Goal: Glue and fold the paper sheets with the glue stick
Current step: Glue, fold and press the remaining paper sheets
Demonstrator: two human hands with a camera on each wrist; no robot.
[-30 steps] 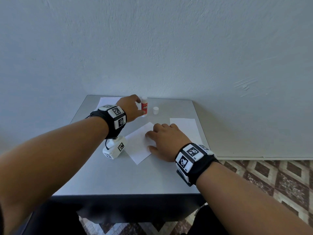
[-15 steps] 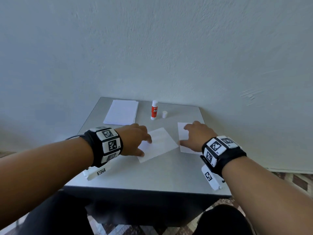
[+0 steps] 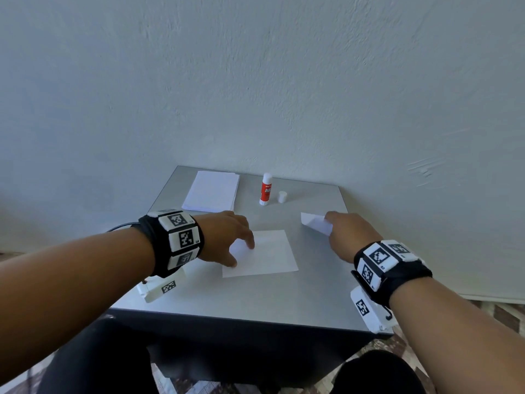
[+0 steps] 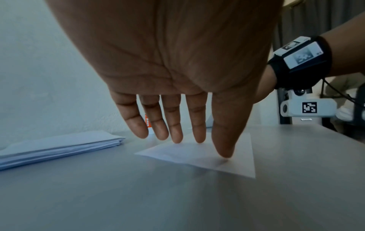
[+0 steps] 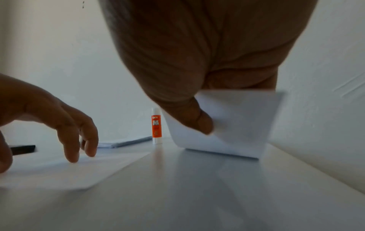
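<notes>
A white paper sheet (image 3: 270, 253) (image 4: 233, 159) (image 5: 79, 170) lies flat on the grey table (image 3: 255, 297). My left hand (image 3: 227, 240) (image 4: 177, 137) presses its left part with straight fingers. My right hand (image 3: 346, 231) pinches a second white sheet (image 3: 315, 221) (image 5: 237, 125) between thumb and fingers and lifts its near edge off the table. The orange and white glue stick (image 3: 265, 189) (image 5: 156, 125) stands uncapped at the back, with its white cap (image 3: 282, 197) beside it on the right.
A stack of white paper sheets (image 3: 211, 191) (image 4: 55, 148) lies at the back left corner. A pale wall rises right behind the table. The table's front edge (image 3: 241, 319) is near my body; patterned floor shows at the right.
My left hand left the glue stick and came down onto the middle sheet. My right hand moved from that sheet to the right one and has lifted its edge.
</notes>
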